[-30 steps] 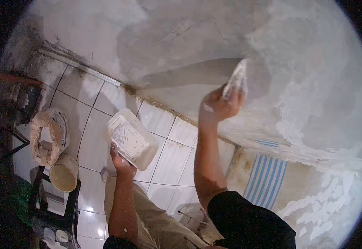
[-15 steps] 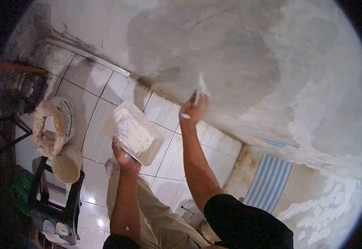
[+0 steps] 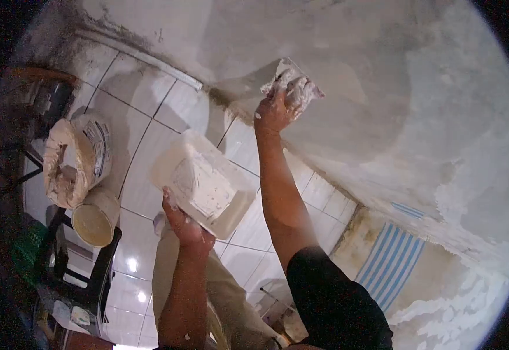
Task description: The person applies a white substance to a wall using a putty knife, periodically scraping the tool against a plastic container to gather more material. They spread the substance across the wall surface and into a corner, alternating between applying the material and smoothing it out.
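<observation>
My left hand grips a translucent plastic tub by its near-left edge, thumb along the side. White putty covers the bottom of the tub, which tilts toward me. My right hand is closed around a flat putty spreader, its blade thickly smeared with white putty. Part of the spreader is hidden by the fingers and the putty. It overlaps the lower part of the plastered wall, which carries a large darker grey patch.
On the left stand an open bag of powder, a cream bucket and a black stool. A green basket sits behind the stool. White tiles cover the floor. A blue-striped cloth hangs at the lower right.
My right hand has moved up in view and turned, so the putty-covered face of the spreader now shows. The tub has shifted slightly right in view as the camera moved.
</observation>
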Motion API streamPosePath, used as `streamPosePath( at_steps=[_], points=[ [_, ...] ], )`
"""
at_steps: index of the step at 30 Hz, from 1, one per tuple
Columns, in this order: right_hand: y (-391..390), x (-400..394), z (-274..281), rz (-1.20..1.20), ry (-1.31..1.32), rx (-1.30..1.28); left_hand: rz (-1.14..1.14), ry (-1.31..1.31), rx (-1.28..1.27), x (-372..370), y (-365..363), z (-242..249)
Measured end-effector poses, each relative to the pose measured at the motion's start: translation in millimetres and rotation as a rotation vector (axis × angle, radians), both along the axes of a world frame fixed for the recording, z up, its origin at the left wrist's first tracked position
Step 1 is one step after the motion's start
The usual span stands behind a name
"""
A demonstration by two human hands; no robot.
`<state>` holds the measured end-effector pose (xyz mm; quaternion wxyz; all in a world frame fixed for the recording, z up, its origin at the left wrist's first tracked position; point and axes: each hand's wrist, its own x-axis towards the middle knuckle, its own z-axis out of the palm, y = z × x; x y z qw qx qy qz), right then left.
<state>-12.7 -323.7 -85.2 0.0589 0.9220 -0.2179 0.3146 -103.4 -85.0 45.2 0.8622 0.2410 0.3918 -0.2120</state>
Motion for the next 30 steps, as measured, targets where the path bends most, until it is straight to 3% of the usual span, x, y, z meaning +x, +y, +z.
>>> streamPosePath(
  at_steps=[2,5,7,9,10,12,14,15,18,19,20,22,23,30],
  points=[
    [9.5,-2.0,-1.0,0.021,0.079,-0.037,0.013,0.018,-0.011,1.1,-1.1,2.5],
    [24.7,-39.4,3.2,0.042,0.315,0.350,0.037,0.037,-0.072,3.1,1.9,10.3],
    [9.8,-78.0,-11.1,-0.053,0.321,0.642,0.088,-0.009,-0.095,1.8,2.1,11.7],
    [-6.5,-108.9,-25.4,-0.246,-0.583,1.787,0.076,0.014,-0.084,3.7,1.9,18.1],
    [-11.3,-116.7,2.2,-0.389,-0.707,2.084,0.068,0.050,-0.069,3.1,2.3,20.1],
    [2.3,-112.1,72.3,-0.385,-1.006,2.180,0.040,0.010,-0.044,-2.3,1.5,18.0],
    [2.4,-113.8,97.2,-0.292,-1.093,2.203,0.011,-0.021,-0.017,-9.2,1.8,15.1],
    [1.0,-117.4,102.3,-0.192,-1.165,2.228,0.004,-0.021,-0.002,-12.3,1.8,14.5],
    [-8.9,-118.4,108.0,-0.212,-1.185,2.212,-0.018,-0.027,0.008,-17.1,0.7,14.1],
    [-20.7,-130.3,96.2,0.108,-1.165,2.378,-0.026,-0.033,-0.002,-17.5,-0.8,14.8],
    [-33.5,-139.8,84.2,0.109,-1.178,2.374,-0.035,-0.037,-0.001,-18.0,-2.8,15.6],
    [-38.1,-131.7,95.2,-0.301,-1.337,2.253,-0.012,0.010,-0.015,-19.0,-6.2,15.0],
    [-46.3,-128.4,92.2,-0.391,-1.328,2.234,-0.019,0.005,-0.014,-21.6,-7.6,9.9],
    [-108.1,-52.1,79.2,-0.525,-1.318,2.221,-0.113,-0.042,-0.060,-22.8,-31.1,14.2]
  ],
)
